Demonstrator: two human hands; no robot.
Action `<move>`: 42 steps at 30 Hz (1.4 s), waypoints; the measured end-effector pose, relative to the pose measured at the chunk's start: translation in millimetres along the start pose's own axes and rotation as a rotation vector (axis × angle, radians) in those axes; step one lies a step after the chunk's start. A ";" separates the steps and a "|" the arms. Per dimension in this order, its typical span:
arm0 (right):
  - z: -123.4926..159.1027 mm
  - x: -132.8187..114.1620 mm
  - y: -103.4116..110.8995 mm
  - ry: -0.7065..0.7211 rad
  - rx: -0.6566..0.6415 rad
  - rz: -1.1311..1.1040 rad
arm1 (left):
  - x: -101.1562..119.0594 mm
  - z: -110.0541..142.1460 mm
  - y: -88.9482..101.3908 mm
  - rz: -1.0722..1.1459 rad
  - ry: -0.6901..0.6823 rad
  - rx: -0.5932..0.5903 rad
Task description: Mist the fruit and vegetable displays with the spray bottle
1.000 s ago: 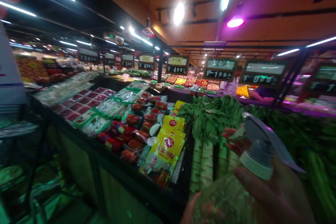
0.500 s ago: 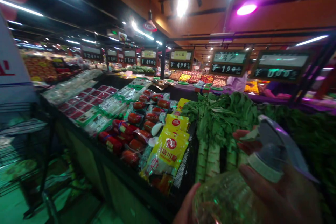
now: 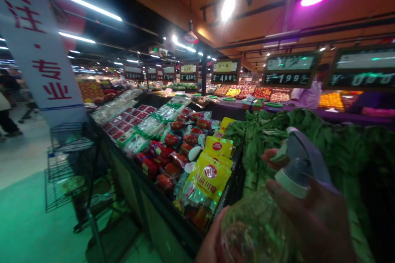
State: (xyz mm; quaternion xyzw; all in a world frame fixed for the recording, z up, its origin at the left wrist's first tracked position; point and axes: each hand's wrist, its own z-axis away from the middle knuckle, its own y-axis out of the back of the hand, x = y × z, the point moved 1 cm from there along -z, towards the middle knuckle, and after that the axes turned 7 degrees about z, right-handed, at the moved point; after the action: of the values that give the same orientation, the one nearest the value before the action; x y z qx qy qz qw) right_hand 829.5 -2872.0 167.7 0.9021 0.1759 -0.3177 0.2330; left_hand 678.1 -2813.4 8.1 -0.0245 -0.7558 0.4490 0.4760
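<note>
My right hand [image 3: 311,218] is wrapped round the neck of a clear spray bottle [image 3: 262,230] with a grey trigger head [image 3: 299,160]; one finger rests on the trigger. At the bottom edge my left hand [image 3: 210,242] cups the bottle's round body from below, with only part of it showing. The nozzle points toward a pile of leafy green stalk vegetables [image 3: 277,131] on the stand in front of me.
Yellow packets [image 3: 210,172], red packaged sausages [image 3: 173,152] and wrapped trays fill the black display counter [image 3: 148,197] on the left. A wire rack [image 3: 68,160] stands on the aisle floor. Price signs [image 3: 288,72] hang ahead. A person in a light top [image 3: 305,96] stands behind the fruit.
The view has swung left, so the aisle floor, wire rack and a white banner now show. The bottle stays held in both hands, slightly lower and nearer.
</note>
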 end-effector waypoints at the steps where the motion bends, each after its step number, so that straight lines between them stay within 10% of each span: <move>1: -1.0 -1.6 -1.3 0.027 0.006 0.008 | 1.9 1.2 -0.4 0.003 -0.007 0.015; 9: -5.8 -15.5 -18.1 0.126 -0.088 -0.147 | 1.1 7.7 12.6 0.067 -0.180 0.241; 21: -8.1 -13.6 -41.8 0.157 -0.165 -0.232 | -0.6 13.0 30.4 -0.007 -0.170 0.284; 38: -23.2 -44.8 -50.2 0.182 -0.317 -0.423 | 18.3 15.8 9.2 0.000 -0.339 0.020; 42: -25.7 -49.5 -51.8 0.249 -0.293 -0.385 | 16.4 20.2 11.8 0.039 -0.346 0.112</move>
State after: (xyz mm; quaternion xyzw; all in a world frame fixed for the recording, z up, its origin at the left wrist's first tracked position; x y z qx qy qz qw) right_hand 781.6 -2823.7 201.9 0.8409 0.4156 -0.2138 0.2730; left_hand 649.6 -2812.0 8.3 0.0649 -0.7997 0.4969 0.3307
